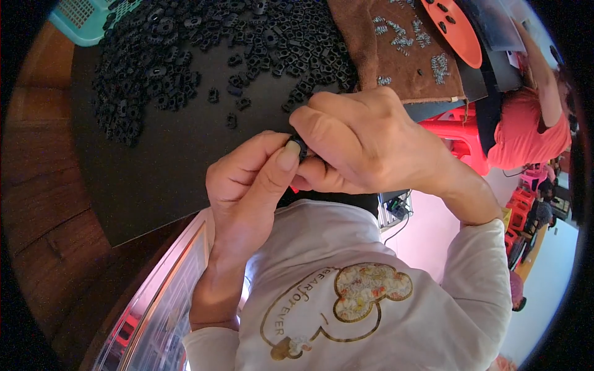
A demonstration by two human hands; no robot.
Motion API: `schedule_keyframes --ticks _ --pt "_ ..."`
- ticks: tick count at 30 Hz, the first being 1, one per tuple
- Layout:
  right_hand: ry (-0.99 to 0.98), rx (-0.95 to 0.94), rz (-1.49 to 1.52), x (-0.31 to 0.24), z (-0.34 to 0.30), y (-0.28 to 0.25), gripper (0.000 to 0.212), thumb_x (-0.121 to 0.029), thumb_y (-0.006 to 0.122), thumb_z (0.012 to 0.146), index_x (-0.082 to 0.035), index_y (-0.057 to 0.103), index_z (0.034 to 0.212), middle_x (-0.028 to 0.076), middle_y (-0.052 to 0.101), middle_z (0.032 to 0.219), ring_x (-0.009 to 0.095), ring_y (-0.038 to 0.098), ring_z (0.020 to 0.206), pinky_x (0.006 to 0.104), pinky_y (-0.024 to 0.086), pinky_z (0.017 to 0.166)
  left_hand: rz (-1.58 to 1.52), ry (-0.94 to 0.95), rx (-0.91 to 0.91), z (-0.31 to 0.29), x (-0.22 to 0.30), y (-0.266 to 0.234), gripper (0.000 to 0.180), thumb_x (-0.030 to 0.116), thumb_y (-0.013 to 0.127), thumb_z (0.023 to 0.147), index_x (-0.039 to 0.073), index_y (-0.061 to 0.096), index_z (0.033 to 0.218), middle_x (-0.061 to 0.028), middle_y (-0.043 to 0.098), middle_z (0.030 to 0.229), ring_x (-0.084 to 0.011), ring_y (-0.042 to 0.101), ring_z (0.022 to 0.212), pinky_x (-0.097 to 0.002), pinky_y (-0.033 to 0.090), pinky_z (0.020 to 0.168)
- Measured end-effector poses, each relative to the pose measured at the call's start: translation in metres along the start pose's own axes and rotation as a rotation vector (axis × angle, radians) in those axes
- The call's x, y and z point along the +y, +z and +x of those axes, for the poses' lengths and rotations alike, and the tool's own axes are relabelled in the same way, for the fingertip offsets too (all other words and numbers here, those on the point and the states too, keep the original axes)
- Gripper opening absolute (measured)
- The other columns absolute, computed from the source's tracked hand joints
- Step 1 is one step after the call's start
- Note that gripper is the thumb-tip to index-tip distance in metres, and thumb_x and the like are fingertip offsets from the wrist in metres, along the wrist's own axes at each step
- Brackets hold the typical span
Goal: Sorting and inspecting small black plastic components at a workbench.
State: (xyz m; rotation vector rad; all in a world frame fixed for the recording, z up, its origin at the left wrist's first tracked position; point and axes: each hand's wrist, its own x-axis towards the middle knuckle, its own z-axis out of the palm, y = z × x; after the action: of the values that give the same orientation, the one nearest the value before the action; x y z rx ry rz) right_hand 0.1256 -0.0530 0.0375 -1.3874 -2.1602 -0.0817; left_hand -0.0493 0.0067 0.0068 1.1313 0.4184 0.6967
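Observation:
Close in front of my body, both hands meet over the near edge of the black table (148,191). My left hand (250,179) pinches a small black plastic part (299,146) between thumb and fingers. Against the same part, my right hand (365,142) is closed, its fingers curled and pressed together. Most of the part is covered by my fingers, so whether my right hand holds a second piece is hidden. Beyond my hands lies a wide heap of similar black plastic parts (154,80), with a few loose ones (231,120) nearer to me.
A brown cloth (396,74) at the far right carries several small metal springs (440,68). Next to them is an orange tray (461,37) with a few black pieces. A teal basket (80,25) stands far left. Another person (532,130) sits at the right by a red stool (461,139).

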Motion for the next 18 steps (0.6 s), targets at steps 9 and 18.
schedule_keyframes --ticks 9,18 --pt "0.018 0.113 -0.018 -0.008 -0.005 0.007 0.03 -0.019 0.071 0.07 -0.001 0.055 0.087 0.007 0.052 0.068 0.024 0.059 0.055 0.0346 0.048 0.045 0.082 0.043 -0.014 -0.001 0.0 -0.001 0.016 0.007 0.054 0.097 -0.005 0.064 0.095 -0.0032 0.063 0.078 -0.0071 0.056 0.07 -0.0217 0.047 0.063" --pt "-0.009 0.03 -0.042 -0.009 -0.004 -0.002 0.031 -0.018 0.07 0.069 0.0 0.057 0.09 0.007 0.053 0.07 0.023 0.062 0.059 0.0344 0.049 0.047 0.102 0.026 0.03 -0.003 0.001 0.0 0.017 0.008 0.053 0.098 -0.006 0.063 0.094 -0.0034 0.063 0.078 -0.0081 0.058 0.068 -0.0217 0.047 0.062"
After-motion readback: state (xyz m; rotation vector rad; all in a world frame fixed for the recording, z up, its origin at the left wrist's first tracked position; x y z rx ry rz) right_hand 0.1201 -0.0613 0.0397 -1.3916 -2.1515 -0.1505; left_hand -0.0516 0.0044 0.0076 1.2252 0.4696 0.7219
